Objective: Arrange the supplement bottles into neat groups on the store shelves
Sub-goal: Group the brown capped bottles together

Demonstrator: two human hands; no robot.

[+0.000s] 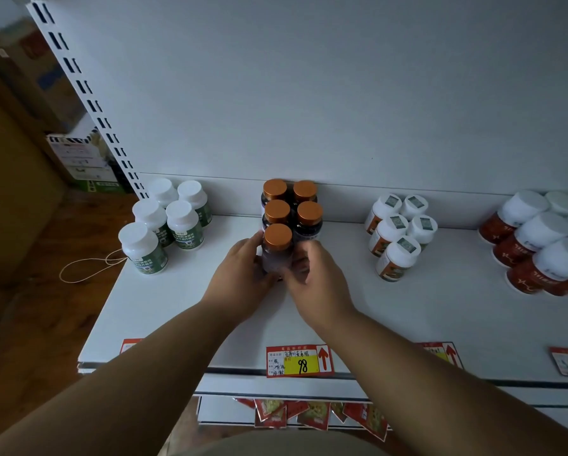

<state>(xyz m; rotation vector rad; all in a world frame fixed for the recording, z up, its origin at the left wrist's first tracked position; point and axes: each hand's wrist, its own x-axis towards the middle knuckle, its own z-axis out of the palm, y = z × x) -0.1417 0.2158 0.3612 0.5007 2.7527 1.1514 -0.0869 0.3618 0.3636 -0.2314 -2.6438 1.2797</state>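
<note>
Several dark bottles with copper caps (292,205) stand in two rows at the back middle of the white shelf (164,301). The front bottle (277,246) of the left row stands upright, held between my two hands. My left hand (243,274) grips its left side. My right hand (312,274), blurred, curls round its right side. Green-labelled white-capped bottles (167,222) form a group at the left. Orange-labelled white bottles (399,232) stand to the right, red jars (539,245) at the far right.
Price tags (299,360) hang along the shelf's front edge. A slotted white upright (85,93) borders the shelf on the left, with cardboard boxes (78,159) and a wooden floor beyond. A loop of string (88,268) lies by the left edge. A lower shelf holds red packets (309,413).
</note>
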